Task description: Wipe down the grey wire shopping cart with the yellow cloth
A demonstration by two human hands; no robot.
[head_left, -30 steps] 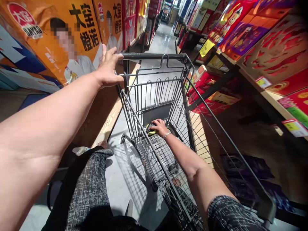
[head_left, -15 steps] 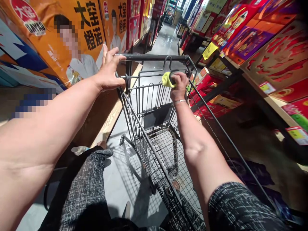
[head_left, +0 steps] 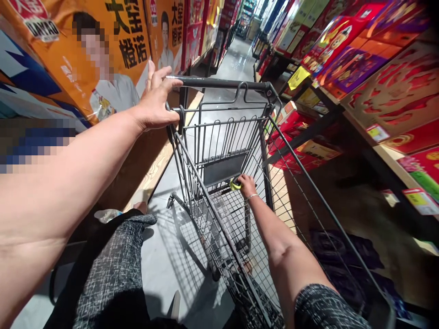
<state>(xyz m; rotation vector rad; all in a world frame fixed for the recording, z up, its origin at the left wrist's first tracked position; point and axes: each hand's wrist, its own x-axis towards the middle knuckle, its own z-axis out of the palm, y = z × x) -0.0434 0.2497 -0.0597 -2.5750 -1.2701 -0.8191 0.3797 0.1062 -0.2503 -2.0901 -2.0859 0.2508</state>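
A dark metal shopping cart stands in front of me, with a grey handlebar across its far end. My left hand grips the cart's upper left corner, fingers over the handlebar's end and thumb along the side frame. Down inside the wire basket, my right hand is closed on a yellow-green cloth. The cloth lies close to the lower edge of the grey panel in the cart's end; whether it touches is unclear. Part of the cloth is hidden by the fingers.
Orange drink cartons are stacked along the left, above a wooden ledge. At right, a shelf bears red and purple gift boxes. A tiled aisle runs away beyond the handlebar. My patterned trouser leg is beside the cart.
My right hand has moved down with the cloth, from near the handlebar into the basket by the grey panel. My left hand has stayed on the cart's corner.
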